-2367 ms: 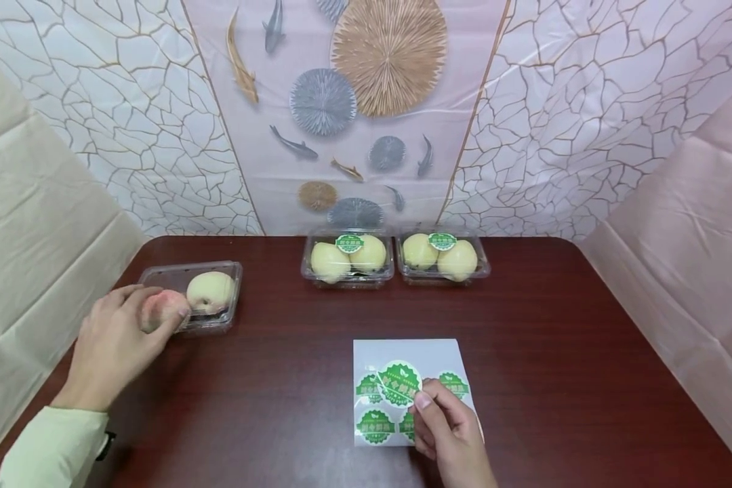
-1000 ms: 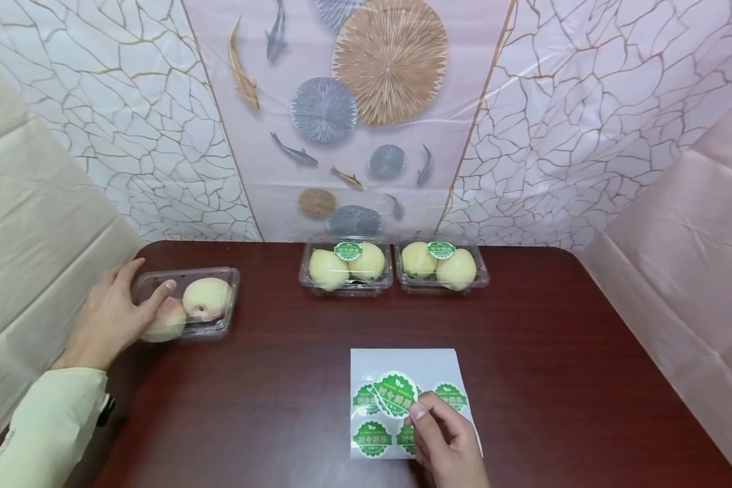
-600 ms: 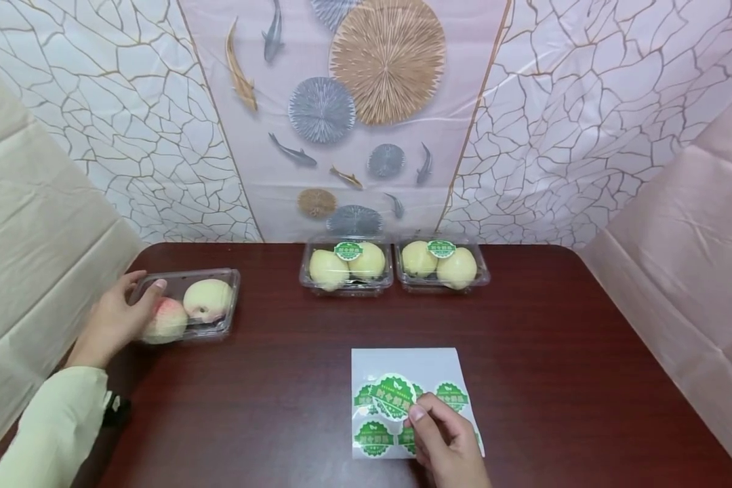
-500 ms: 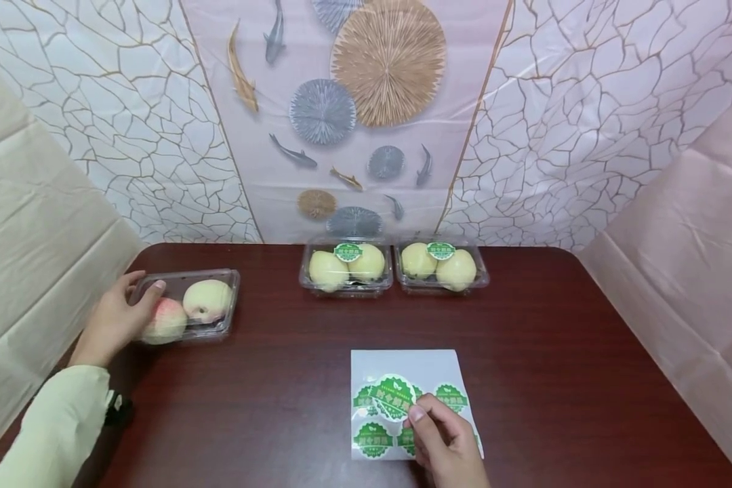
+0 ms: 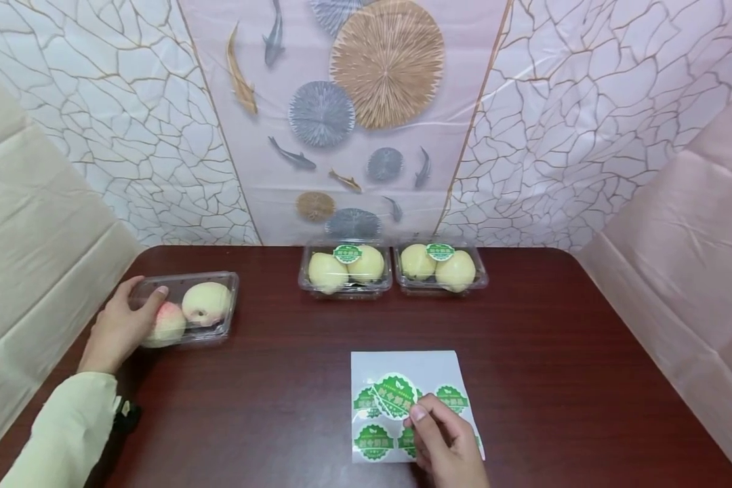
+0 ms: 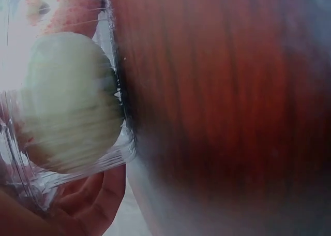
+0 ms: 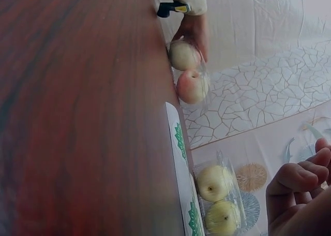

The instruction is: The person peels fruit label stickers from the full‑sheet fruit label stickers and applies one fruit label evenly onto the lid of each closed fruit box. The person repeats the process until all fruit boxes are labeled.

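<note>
At the left of the table, my left hand (image 5: 117, 330) grips the left end of a clear plastic fruit box (image 5: 234, 298), thumb over the top. A pale peach (image 5: 207, 303) and a pink-tinged peach (image 5: 169, 322) lie inside. In the left wrist view, curled fingers (image 6: 95, 194) show at the box's end, close by a peach (image 6: 70, 101). My right hand (image 5: 448, 437) pinches a round green-and-white sticker (image 5: 394, 394) between thumb and forefinger. Under it lies a white sticker sheet (image 5: 402, 362) with several more green labels, some of them hidden by the hand.
Two clear boxes, a left one (image 5: 346, 293) and a right one (image 5: 440, 288), stand side by side at the back of the dark red table (image 5: 268, 407). Each holds two pale fruits and bears a green label on top. A patterned backdrop (image 5: 384, 196) rises behind the table.
My left hand has shifted from over the pink-tinged peach to the box's left end and now grips it there. My right hand keeps the sticker over the sheet.
</note>
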`<state>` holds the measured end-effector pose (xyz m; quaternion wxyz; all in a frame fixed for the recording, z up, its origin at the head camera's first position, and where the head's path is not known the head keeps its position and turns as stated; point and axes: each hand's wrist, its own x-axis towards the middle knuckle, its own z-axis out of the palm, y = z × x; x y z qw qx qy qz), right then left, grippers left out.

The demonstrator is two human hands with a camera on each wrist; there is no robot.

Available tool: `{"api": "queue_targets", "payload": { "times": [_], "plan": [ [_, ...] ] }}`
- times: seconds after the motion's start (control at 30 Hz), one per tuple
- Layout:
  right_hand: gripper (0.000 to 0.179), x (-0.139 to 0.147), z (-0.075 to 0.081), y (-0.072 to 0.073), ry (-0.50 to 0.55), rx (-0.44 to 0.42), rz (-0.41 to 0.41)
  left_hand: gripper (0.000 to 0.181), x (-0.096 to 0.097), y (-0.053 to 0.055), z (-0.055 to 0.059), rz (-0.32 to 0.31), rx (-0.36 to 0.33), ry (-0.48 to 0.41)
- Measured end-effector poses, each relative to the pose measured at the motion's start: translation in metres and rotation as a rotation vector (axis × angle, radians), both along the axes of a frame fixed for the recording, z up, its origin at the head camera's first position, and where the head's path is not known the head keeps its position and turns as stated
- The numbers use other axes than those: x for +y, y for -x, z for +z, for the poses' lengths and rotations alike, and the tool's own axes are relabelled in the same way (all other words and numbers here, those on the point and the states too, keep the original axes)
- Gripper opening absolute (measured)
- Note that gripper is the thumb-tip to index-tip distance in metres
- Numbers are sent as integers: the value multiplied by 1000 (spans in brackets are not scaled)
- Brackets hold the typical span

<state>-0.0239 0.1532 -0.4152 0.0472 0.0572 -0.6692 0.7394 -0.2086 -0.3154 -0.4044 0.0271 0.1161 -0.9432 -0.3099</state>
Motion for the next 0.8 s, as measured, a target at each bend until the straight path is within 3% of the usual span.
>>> {"api": "queue_targets", "payload": {
  "times": [0.33,0.8],
  "plan": [
    [23,0,2,-2,-4,-67,-13,89,-1,0,-2,4,-24,-25],
    [21,-1,-1,-2,-9,10,12,91,2,2,0,32,-37,-22]
  ]
}}
